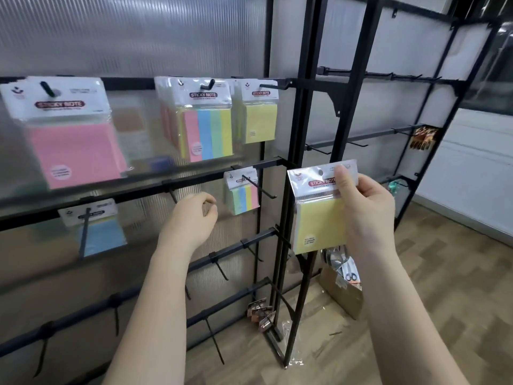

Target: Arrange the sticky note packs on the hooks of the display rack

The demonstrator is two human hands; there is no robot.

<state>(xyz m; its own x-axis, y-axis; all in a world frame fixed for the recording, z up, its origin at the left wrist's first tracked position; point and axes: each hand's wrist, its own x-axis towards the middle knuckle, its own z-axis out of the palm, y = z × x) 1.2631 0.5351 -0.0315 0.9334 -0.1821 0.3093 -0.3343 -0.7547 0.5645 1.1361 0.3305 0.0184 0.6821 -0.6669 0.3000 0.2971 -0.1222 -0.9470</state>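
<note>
My right hand holds a yellow sticky note pack upright by its right side, thumb on the header, in front of the rack's black post. My left hand hovers with loosely curled fingers and holds nothing, just below the second bar, left of a free hook. On the top bar hang a pink pack, striped packs and a yellow pack. The second bar carries a small striped pack and a blue pack.
The black display rack has several bare hooks on its lower bars. A second rack stands to the right with a few small goods. On the wooden floor lie a cardboard box with items and loose packets near the rack's foot.
</note>
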